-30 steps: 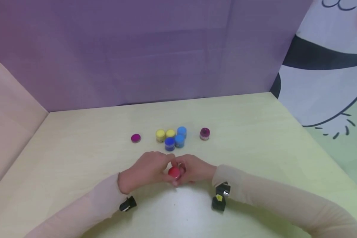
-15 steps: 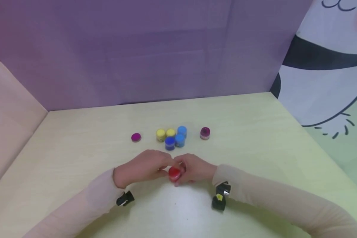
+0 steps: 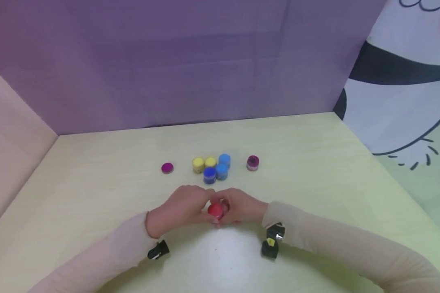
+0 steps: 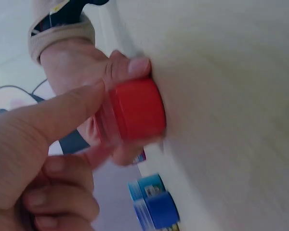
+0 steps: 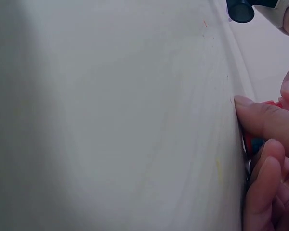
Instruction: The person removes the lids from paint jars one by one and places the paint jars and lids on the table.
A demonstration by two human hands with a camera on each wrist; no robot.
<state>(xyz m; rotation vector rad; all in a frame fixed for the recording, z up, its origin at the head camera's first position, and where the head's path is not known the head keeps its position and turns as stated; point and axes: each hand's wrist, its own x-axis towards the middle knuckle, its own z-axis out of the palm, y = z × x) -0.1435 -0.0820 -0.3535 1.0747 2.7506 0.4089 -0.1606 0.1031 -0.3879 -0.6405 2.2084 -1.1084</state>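
Observation:
Both hands meet around a small red paint pot (image 3: pixel 215 210) near the middle of the table. In the left wrist view the pot (image 4: pixel 140 109) has a solid red part and a narrower clear part, close over the table. My left hand (image 3: pixel 181 206) pinches it from the left, thumb and forefinger at the clear part; its other fingers are curled. From the opposite side my right hand (image 3: pixel 242 206) grips the red part with thumb and fingers. The right wrist view shows slivers of red behind the right hand (image 5: pixel 269 168), which hides most of the pot.
Beyond the hands stand two yellow pots (image 3: pixel 198 165), two light blue pots (image 3: pixel 222 171) and a dark blue pot (image 3: pixel 210 175), bunched together. A purple lid-like disc (image 3: pixel 167 168) lies left of them, a dark purple pot (image 3: pixel 252 162) right. A purple wall (image 3: pixel 198 69) backs the table.
My left hand shifted back and left with its fingers over the pot half a second ago, then returned to its earlier grip. The right hand and the other pots stay in place.

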